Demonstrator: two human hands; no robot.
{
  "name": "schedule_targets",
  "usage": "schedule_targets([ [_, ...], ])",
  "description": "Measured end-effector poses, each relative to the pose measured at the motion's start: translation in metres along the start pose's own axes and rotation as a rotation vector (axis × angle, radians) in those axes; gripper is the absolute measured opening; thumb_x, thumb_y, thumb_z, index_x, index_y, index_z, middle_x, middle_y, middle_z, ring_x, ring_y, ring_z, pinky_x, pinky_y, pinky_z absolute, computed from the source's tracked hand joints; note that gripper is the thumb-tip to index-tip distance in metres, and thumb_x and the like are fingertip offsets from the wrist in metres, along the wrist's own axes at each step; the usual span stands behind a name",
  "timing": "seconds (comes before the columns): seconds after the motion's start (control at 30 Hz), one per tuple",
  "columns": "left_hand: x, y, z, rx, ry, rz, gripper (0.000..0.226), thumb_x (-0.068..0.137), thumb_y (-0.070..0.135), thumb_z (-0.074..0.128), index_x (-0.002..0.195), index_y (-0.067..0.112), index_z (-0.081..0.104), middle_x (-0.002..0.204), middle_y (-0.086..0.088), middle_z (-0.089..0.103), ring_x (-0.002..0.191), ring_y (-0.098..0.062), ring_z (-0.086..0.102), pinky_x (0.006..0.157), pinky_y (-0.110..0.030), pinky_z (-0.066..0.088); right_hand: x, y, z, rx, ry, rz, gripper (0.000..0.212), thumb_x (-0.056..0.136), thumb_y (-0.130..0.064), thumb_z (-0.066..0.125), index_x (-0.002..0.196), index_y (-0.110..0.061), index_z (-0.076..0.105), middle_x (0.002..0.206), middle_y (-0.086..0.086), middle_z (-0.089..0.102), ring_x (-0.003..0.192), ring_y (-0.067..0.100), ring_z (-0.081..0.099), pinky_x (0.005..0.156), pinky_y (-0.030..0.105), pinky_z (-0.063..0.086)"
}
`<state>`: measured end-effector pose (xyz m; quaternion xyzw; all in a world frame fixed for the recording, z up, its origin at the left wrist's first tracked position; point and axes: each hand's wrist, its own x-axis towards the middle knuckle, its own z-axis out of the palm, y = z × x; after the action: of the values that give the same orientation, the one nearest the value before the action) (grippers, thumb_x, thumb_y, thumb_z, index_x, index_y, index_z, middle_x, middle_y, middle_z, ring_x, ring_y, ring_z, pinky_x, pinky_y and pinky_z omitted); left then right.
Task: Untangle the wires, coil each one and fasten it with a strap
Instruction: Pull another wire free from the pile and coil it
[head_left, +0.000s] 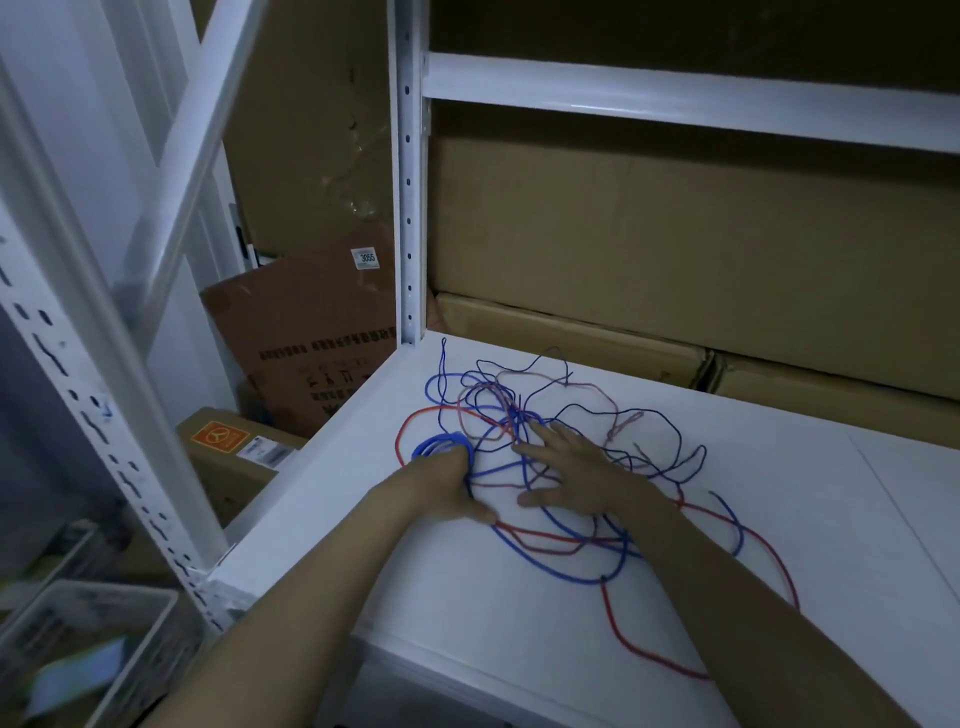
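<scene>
A tangle of thin wires (550, 415) in blue, red, dark blue and pink lies spread over the white shelf (779, 519). My left hand (447, 483) grips a small coil of blue wire (441, 444) at the tangle's left edge, fingers curled round it. My right hand (571, 467) lies flat on the middle of the tangle with its fingers spread and straight, pressing the strands down. A long red wire (623, 639) and a thick blue wire (566, 574) loop out toward me between my forearms. No strap is visible.
The shelf belongs to a white metal rack with an upright post (410, 208) at its back left corner. Cardboard boxes (675, 249) stand along the back. More boxes (301, 338) and a plastic crate (104, 634) sit lower left, beyond the shelf edge.
</scene>
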<state>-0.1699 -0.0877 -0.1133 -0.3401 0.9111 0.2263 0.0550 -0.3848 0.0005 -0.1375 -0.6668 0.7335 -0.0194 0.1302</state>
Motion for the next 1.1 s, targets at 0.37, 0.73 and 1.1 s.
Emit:
schedule_targets([
  [0.37,0.013,0.002,-0.010,-0.295,0.281,-0.049,0.053,0.085,0.067,0.049,0.076,0.015,0.039,0.071,-0.005,0.049,0.066,-0.018,0.047,0.064,-0.035,0.042,-0.008,-0.022,-0.058,-0.021,0.860,-0.035,0.012,0.086,-0.015,0.068,0.094,-0.009,0.075,0.088,0.008,0.064,0.090,0.028,0.055,0.072,0.035,0.045],
  [0.73,-0.006,0.025,-0.080,-0.771,0.537,0.172,0.041,0.101,0.036,0.044,0.065,0.015,0.048,0.046,0.009,0.042,0.044,-0.007,0.036,0.057,-0.029,0.031,-0.014,-0.003,-0.095,0.561,0.415,0.132,0.026,0.088,-0.038,0.066,0.072,-0.018,0.069,0.068,0.002,0.061,0.062,0.015,0.049,0.058,0.026,0.037],
  [1.1,-0.001,0.031,-0.087,-0.990,0.682,0.131,0.040,0.101,0.035,0.043,0.068,0.015,0.049,0.041,0.009,0.037,0.043,-0.008,0.031,0.053,-0.028,0.027,-0.022,-0.016,-0.122,0.750,0.309,0.188,0.022,0.096,-0.025,0.055,0.087,-0.022,0.074,0.067,-0.010,0.065,0.066,0.015,0.053,0.067,0.022,0.038],
])
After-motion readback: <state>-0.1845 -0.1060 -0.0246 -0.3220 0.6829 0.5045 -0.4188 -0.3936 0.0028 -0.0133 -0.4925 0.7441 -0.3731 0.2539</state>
